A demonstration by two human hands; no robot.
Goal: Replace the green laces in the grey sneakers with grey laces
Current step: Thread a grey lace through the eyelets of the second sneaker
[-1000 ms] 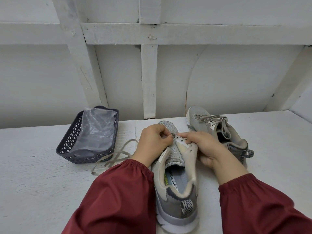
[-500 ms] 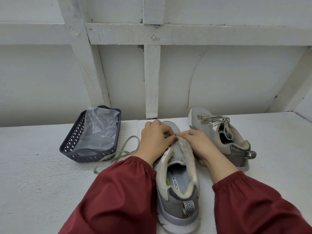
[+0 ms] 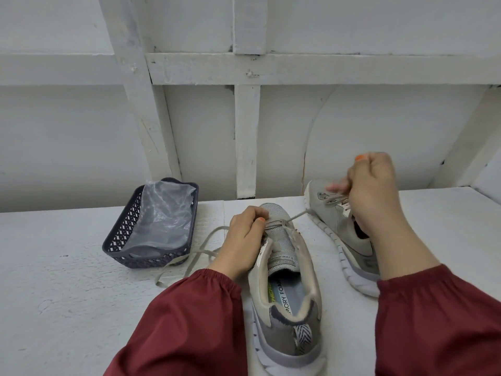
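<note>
On white table (image 3: 67, 308), grey sneaker (image 3: 284, 256), dark basket (image 3: 119, 240), beamed wall (image 3: 67, 145) behind

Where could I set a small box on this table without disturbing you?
The table is bare in front of the basket, left of the left sleeve, and at far right beyond the far sneaker. It is crowded where the lace trails between basket and near sneaker.

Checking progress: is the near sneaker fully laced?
No, the near sneaker has grey lace only through the eyelets nearest its toe; the rest stand empty.
</note>
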